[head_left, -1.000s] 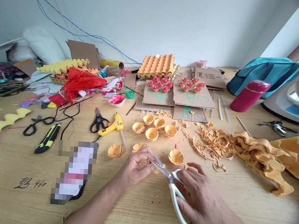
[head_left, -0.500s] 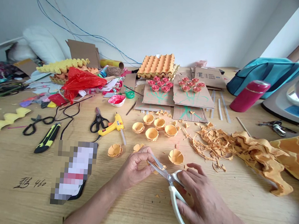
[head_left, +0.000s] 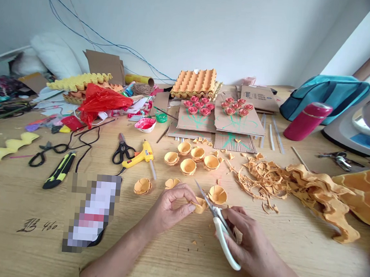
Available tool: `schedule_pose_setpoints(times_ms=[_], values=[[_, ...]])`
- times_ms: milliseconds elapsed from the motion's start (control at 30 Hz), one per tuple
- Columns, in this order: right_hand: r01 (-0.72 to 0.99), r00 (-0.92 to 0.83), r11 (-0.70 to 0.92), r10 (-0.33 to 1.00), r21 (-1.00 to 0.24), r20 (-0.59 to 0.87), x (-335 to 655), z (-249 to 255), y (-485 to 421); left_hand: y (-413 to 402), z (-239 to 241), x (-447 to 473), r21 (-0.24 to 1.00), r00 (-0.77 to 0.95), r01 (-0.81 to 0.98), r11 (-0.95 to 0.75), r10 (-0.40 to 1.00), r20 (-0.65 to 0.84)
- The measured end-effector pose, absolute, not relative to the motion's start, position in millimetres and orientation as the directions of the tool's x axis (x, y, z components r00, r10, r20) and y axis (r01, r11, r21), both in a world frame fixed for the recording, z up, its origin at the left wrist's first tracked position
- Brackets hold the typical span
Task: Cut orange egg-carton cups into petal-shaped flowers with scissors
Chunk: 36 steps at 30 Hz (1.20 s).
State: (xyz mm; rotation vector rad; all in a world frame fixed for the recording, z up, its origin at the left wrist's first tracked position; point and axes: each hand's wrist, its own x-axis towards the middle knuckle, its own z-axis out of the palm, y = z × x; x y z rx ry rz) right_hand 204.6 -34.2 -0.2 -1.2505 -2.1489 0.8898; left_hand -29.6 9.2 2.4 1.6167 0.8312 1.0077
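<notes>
Between thumb and fingers, my left hand (head_left: pixel 175 208) pinches a small orange egg-carton cup (head_left: pixel 200 205) by its edge. My right hand (head_left: pixel 244 235) is wrapped round the white handles of a pair of scissors (head_left: pixel 224 242), whose blades are nearly closed and point up and left beside the cup. Just beyond the hands stand a petal-edged cup (head_left: pixel 217 195) and another cup (head_left: pixel 172 183), partly hidden by my left hand. Farther left sits a third cup (head_left: pixel 142 186). Several more cups, such as this one (head_left: pixel 188 167), form a cluster behind.
A yellow glue gun (head_left: pixel 142 155), black scissors (head_left: pixel 122 150), a utility knife (head_left: pixel 59 170) and a phone (head_left: pixel 92 212) lie left. Orange scraps (head_left: pixel 261 181) spread to the right, near a pink bottle (head_left: pixel 308 121). Red flowers on cardboard (head_left: pixel 195 121) and egg trays (head_left: pixel 194 83) stand behind.
The scissors' blades have come away from the cup and swung from open to nearly closed. My right hand's fingers have drawn together on the handles. The cup in my left hand now shows more.
</notes>
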Motion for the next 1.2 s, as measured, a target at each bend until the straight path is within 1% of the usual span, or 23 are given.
schedule_pose_setpoints(times_ms=[67,167,300,400,500,667,733,867,967,1067,1133,1200], values=[[0.524,-0.404,0.298,0.912,-0.798,0.076,205.6,-0.3,-33.8,8.3,2.7,-29.0,0.958,0.425,0.060,-0.281,0.876,0.230],[0.411,-0.346,0.198,0.937,-0.890,0.049,207.4,0.2,-33.5,6.5,4.3,-27.7,0.957,0.453,0.058,-0.283,0.862,0.228],[0.244,-0.292,0.111,0.956,-0.963,0.036,207.2,-1.2,-33.8,3.7,1.9,-26.4,0.985,0.496,0.054,-0.167,0.860,0.118],[0.126,-0.263,0.092,0.963,-0.988,0.056,205.9,-4.7,-34.6,1.1,-2.9,-24.7,0.993,0.519,0.077,-0.085,0.854,0.033],[0.049,-0.250,0.079,0.966,-0.996,0.065,204.4,-7.7,-35.4,-2.0,-6.2,-20.6,0.998,0.531,0.058,-0.008,0.847,-0.025],[-0.026,-0.304,-0.035,0.952,-0.999,-0.026,198.2,-5.6,-36.3,-7.4,-6.9,-11.5,0.987,0.568,-0.022,0.156,0.815,-0.117],[-0.028,-0.330,-0.065,0.943,-0.997,-0.052,194.2,-2.6,-36.7,-8.8,-6.2,-9.0,0.980,0.574,-0.047,0.194,0.808,-0.133],[0.021,-0.342,-0.066,0.937,-0.998,-0.069,188.6,-0.3,-38.7,-9.9,-6.0,-7.0,0.960,0.577,-0.119,0.252,0.805,-0.140],[-0.012,-0.305,-0.063,0.951,-0.998,-0.056,189.4,-5.7,-40.0,-11.8,-7.4,-6.4,0.932,0.622,-0.214,0.292,0.777,-0.101],[-0.063,-0.274,-0.059,0.961,-0.996,-0.039,193.3,-12.9,-40.0,-16.5,-8.5,-4.0,0.927,0.641,-0.233,0.295,0.763,-0.082],[-0.071,-0.256,-0.046,0.966,-0.996,-0.026,195.4,-16.0,-39.7,-19.8,-9.4,-0.9,0.920,0.638,-0.242,0.309,0.765,-0.089],[-0.060,-0.239,-0.023,0.971,-0.998,-0.008,195.8,-17.5,-39.9,-21.5,-11.2,2.6,0.892,0.642,-0.297,0.341,0.763,-0.078]])
